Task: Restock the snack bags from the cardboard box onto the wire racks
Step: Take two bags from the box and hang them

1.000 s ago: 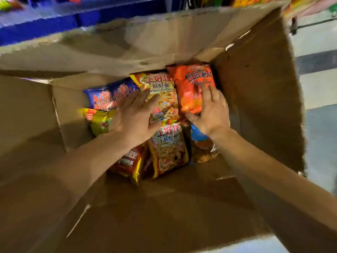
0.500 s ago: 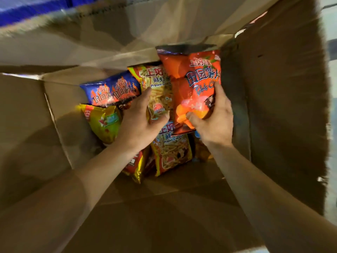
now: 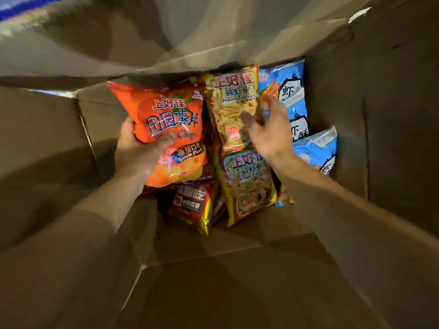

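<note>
Inside the cardboard box (image 3: pixel 392 119), the left hand (image 3: pixel 140 153) grips an orange tomato chip bag (image 3: pixel 173 119) – thumb across its front. The right hand (image 3: pixel 270 129), fingers spread and blurred, hovers over 2 yellow prawn cracker bags (image 3: pixel 234 108) just beside it.

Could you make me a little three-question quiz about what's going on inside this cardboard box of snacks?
1. True or false: the left hand grips the orange tomato-flavour crisp bag.
2. What is the right hand doing? A) holding a bottle B) reaching, fingers open, over the yellow prawn cracker bag C) resting outside the brown cardboard box
3. What colour are the shrimp snack bags against the box's right wall?

Key: 1 true; 2 B; 3 light blue.
</note>
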